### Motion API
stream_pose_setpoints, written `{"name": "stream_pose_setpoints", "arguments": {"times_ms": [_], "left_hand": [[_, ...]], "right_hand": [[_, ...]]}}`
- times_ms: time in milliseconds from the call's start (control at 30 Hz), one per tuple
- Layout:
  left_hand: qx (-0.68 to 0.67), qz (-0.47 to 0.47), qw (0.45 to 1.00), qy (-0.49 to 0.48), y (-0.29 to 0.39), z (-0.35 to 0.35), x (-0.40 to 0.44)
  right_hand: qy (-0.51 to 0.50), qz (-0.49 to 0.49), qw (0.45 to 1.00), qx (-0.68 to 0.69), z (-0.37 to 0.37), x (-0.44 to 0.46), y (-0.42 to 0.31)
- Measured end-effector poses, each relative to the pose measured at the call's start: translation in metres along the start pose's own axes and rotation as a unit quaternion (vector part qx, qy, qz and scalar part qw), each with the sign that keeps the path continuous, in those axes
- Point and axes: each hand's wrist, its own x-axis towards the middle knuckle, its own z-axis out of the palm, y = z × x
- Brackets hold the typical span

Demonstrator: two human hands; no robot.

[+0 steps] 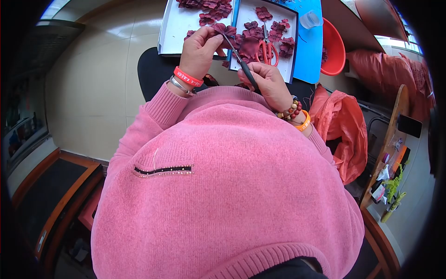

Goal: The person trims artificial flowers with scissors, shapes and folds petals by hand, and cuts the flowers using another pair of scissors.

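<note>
At the upper middle, my left hand (200, 51) pinches a dark red fabric flower (225, 29) over the edge of a white box (174, 35). My right hand (268, 83) is closed around the black handle of a thin tool (248, 76), whose metal tip points up to the flower. Its exact kind is hard to tell. More dark red flowers (251, 35) lie in a second white tray (285, 69) just beyond my right hand, with red-handled scissors (267, 52) among them.
A blue tabletop (312, 56) holds a clear plastic cup (310, 20). Right of it sits a red basin (335, 46). A red sack (341, 125) stands by my right forearm, near a wooden ledge (388, 139) with a phone (409, 126) and plants (395, 183).
</note>
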Motion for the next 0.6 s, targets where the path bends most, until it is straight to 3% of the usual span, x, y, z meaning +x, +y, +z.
{"name": "stream_pose_setpoints", "arguments": {"times_ms": [600], "left_hand": [[-0.019, -0.041, 0.999, -0.004, 0.004, 0.003, -0.001]], "right_hand": [[-0.044, 0.034, 0.988, 0.144, -0.005, 0.007, 0.008]]}}
